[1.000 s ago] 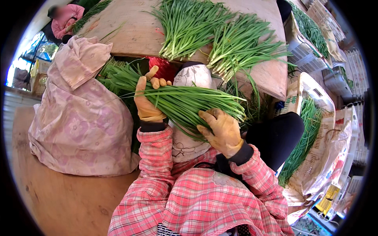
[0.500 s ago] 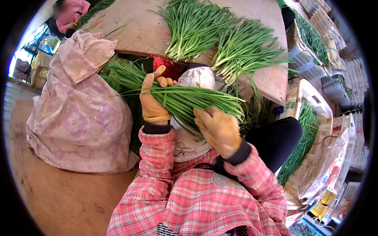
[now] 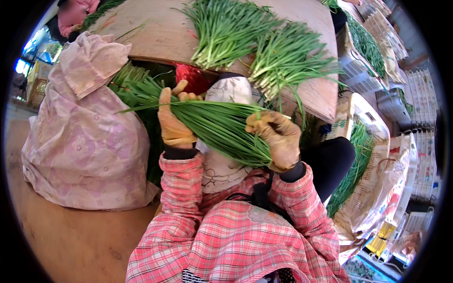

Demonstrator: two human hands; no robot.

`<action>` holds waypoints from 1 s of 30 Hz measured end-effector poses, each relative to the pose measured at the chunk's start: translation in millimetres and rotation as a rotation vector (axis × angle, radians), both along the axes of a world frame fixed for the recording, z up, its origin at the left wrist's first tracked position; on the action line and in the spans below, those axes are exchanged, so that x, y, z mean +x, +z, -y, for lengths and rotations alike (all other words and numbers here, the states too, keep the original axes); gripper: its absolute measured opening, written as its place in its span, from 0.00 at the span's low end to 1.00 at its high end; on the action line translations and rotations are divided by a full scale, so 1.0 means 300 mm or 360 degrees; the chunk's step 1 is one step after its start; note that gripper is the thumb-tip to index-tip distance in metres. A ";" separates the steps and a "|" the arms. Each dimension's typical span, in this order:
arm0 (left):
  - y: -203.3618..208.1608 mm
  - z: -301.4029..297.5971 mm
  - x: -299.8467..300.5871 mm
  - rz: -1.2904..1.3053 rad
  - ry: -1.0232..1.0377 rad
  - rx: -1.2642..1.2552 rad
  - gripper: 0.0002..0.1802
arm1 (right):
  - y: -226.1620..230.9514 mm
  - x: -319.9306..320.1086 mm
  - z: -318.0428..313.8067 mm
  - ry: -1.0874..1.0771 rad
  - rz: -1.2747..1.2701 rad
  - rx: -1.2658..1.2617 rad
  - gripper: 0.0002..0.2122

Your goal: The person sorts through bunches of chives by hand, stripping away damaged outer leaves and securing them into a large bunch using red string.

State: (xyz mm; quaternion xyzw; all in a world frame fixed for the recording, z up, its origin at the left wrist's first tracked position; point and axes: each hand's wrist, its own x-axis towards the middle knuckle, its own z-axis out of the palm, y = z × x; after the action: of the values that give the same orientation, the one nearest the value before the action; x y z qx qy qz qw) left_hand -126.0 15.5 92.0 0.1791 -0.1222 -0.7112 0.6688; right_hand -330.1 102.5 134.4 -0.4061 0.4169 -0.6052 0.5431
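Note:
A loose bunch of long green chives (image 3: 219,126) lies across my lap, leaf tips to the left and stem ends to the right. Around its leafy part closes my left hand (image 3: 173,123), in a stained tan glove, thumb and forefinger sticking up. My right hand (image 3: 282,140), gloved alike, wraps the stem end with fingers curled in; the palm side and some stems are hidden. Beyond my hands, two fanned piles of chives, one on the left (image 3: 222,35) and one on the right (image 3: 288,59), rest on a wooden board, pale stems toward me.
A pinkish flowered cloth (image 3: 89,151) covers a bulky heap at my left. Wooden board (image 3: 155,28) spans the far side. White crates (image 3: 370,108) with greens stand at the right, some stacked farther back. Another person (image 3: 75,16) sits at the far left.
My right hand has turned and moved slightly right, from above the stems to closing round their end. The left hand keeps its hold on the bunch. The whole view has shifted slightly.

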 end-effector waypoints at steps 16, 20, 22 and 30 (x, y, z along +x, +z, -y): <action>-0.061 0.033 0.088 -0.0051 0.0141 0.0181 0.12 | -0.187 -0.486 -0.274 -0.0678 0.1134 -0.0522 0.03; -0.143 0.066 0.199 -0.0430 -0.0289 -0.0037 0.22 | -0.133 -0.508 -0.303 -0.1192 0.0019 0.0280 0.07; -0.151 0.070 0.189 -0.0733 -0.0510 -0.0080 0.22 | -0.166 -0.522 -0.284 -0.0850 -0.0661 0.0554 0.11; -0.179 0.071 0.219 -0.0810 -0.0619 0.0198 0.25 | -0.080 -0.203 -0.123 -0.0332 -0.2060 0.0026 0.19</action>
State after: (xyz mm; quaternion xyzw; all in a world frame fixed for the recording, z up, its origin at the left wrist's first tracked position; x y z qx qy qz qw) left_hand -60.4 -5.7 38.3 0.0094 0.0609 -0.8537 0.5172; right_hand -391.0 139.3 110.5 -0.6417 0.7012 -0.2850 0.1239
